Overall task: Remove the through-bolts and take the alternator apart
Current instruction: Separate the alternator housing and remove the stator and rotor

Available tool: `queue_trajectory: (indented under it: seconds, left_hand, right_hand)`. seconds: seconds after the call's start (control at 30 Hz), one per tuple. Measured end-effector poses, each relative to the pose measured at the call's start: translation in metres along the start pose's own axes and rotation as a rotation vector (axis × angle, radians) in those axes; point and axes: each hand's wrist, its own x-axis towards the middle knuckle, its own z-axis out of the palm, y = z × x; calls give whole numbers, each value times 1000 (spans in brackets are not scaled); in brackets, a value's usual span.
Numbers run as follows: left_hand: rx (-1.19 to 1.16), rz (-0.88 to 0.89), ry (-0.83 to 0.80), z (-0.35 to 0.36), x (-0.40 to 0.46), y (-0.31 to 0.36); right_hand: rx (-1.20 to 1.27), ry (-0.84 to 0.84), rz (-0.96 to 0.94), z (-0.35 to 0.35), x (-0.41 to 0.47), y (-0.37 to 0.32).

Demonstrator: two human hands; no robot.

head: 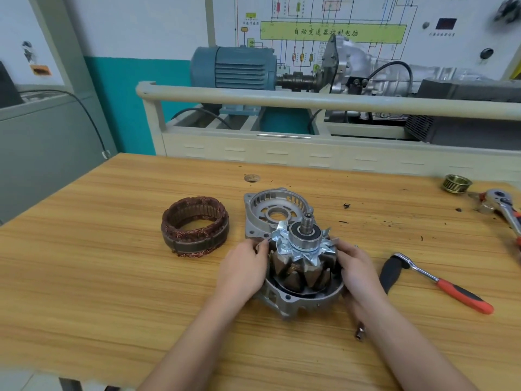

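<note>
The rear housing (298, 301) sits at the middle of the wooden bench (112, 277) and cups the claw-pole rotor (303, 261) — shaft and bearing up, fan blades bright. The left hand (242, 270) and right hand (356, 270) grip the rotor's sides with curled fingers. The copper-wound stator (194, 225) and empty front housing (270, 213) lie just beyond — a wall panel reads 自动变速器控制电脑.

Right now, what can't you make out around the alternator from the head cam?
- Rotor base: sunk in the rear housing, seating unseen.
- Left hand and right hand fingertips: behind the rotor, exact grip unclear.
- Through-bolts: not identifiable; the small part by the right forearm is half hidden.
- Ratchet: cut off by the right edge.
- Front housing: near side hidden by the rotor.
</note>
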Motion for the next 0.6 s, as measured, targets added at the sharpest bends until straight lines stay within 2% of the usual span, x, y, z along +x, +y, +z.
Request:
queue_trajectory:
  seconds: [0.07, 0.33, 0.6]
  left_hand:
    - [3, -26, 9, 1, -2, 1]
    - [-199, 81, 147, 0, -8, 1]
    - [-154, 20, 116, 5, -4, 0]
  right_hand:
    - [-20, 33, -31, 1, -3, 1]
    - [69, 42, -151, 2, -9, 3]
    - [87, 56, -116, 0, -6, 9]
